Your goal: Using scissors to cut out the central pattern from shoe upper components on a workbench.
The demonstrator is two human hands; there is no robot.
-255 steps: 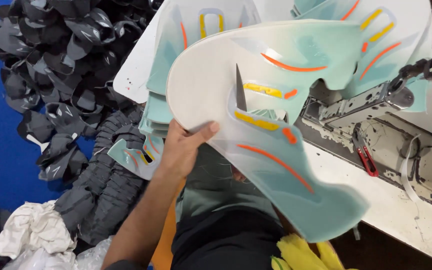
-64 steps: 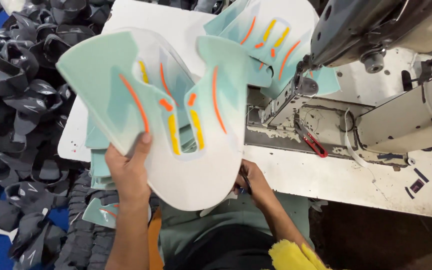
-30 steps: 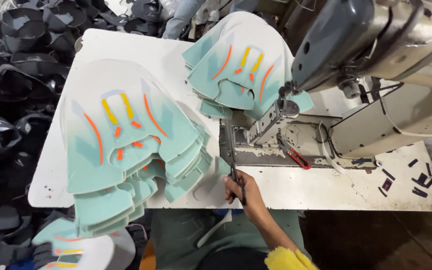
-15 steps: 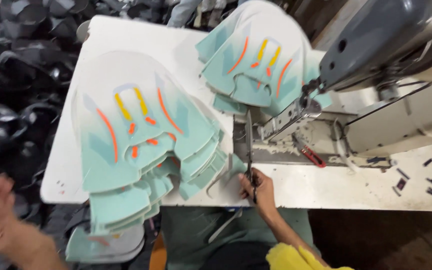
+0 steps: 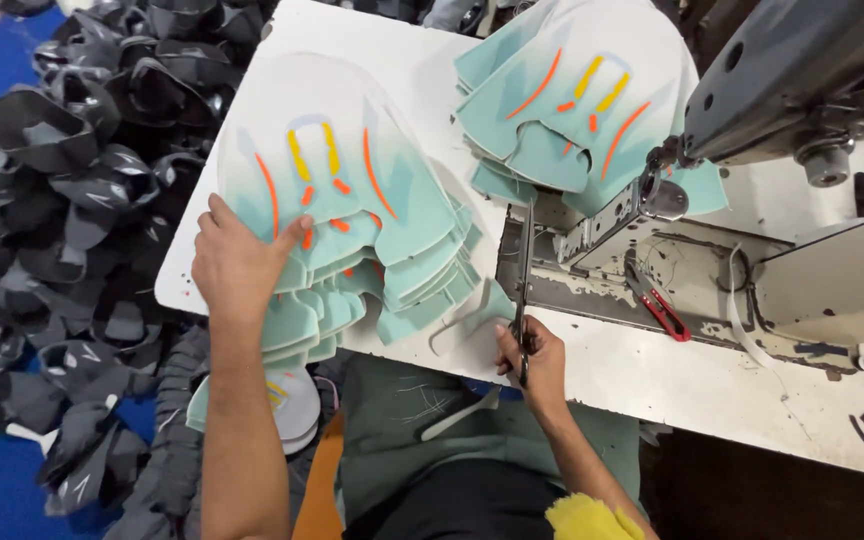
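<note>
My left hand lies flat, fingers spread a little, pressing on the left edge of the near stack of mint-green cut pieces with orange and yellow stripes. That stack sits left of centre in the frame, on the white table, its lower pieces fanning past the table's near edge. My right hand, at lower centre, is curled around the handles of a pair of scissors; the blades point up the frame and lie closed along the table, beside the sewing machine's bed. A second stack of the same pieces rests at upper centre, partly under the grey sewing machine at upper right. A red-handled snipper lies on the machine bed. Dark shoe parts are heaped along the frame's left side.
</note>
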